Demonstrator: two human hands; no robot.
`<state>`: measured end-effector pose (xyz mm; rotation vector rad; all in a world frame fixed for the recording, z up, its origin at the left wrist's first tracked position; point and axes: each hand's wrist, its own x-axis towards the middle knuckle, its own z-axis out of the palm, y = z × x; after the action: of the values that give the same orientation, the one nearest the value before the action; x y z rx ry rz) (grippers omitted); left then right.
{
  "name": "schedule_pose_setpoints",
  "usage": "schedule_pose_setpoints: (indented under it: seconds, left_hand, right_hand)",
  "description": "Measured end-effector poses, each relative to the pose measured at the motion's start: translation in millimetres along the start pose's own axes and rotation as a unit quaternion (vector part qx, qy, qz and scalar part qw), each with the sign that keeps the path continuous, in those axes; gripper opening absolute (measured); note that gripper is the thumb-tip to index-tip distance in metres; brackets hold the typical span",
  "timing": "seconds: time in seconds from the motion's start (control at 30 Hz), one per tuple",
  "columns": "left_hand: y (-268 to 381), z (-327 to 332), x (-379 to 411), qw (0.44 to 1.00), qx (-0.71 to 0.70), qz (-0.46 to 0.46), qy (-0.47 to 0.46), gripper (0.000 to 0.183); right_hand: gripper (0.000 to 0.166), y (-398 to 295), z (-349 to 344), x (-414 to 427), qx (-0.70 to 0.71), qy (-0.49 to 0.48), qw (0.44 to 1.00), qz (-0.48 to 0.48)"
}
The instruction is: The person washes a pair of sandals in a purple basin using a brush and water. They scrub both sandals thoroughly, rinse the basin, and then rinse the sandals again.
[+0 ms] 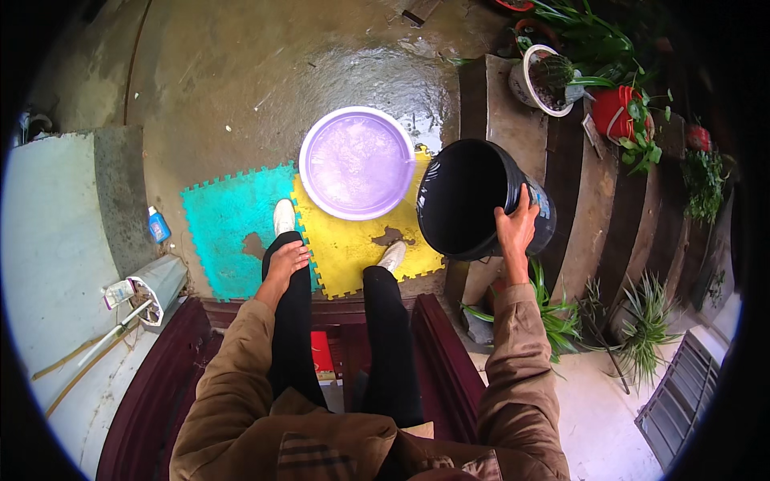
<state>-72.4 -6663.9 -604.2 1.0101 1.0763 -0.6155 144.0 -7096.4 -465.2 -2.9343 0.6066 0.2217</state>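
Note:
My right hand grips the rim of a black plastic bucket, thumb and fingers around the edge. The bucket is tipped on its side, its dark mouth facing left; the inside is too dark to make out. To its left stands a round, pale purple plastic basin with a white rim, holding water with a rippled surface. My left hand lies on my left knee and holds nothing, fingers slightly spread.
Under the basin and my shoes lie teal and yellow foam mats. Concrete steps with potted plants rise on the right. A blue bottle lies at left near a bin with sticks. The floor beyond is wet.

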Motion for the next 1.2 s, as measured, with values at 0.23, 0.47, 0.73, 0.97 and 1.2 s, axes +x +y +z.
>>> schedule_pose_setpoints:
  seconds: [0.23,0.47,0.73,0.97,1.2]
  left_hand:
    - [6,14,-29,0.999,0.018,0.023,-0.032,0.036]
    - [-3,21,-50,0.998,0.047,0.029,-0.014,0.04]
    - [-14,41,-86,0.999,0.052,0.013,0.007,0.035]
    - [-37,34,-104,0.997,0.041,0.006,0.061,0.035]
    - [-25,72,-96,0.998,0.061,-0.004,0.031,0.032]
  right_hand:
    - [0.07,110,-30,44,0.135,0.019,0.991,-0.006]
    - [0.046,219,-47,72,0.452,-0.028,0.876,0.164]
    - [0.034,278,-41,105,0.539,-0.07,0.824,0.163]
    - [0.042,304,-17,117,0.483,0.067,0.815,0.314]
    - [0.039,442,16,78,0.669,0.053,0.633,0.387]
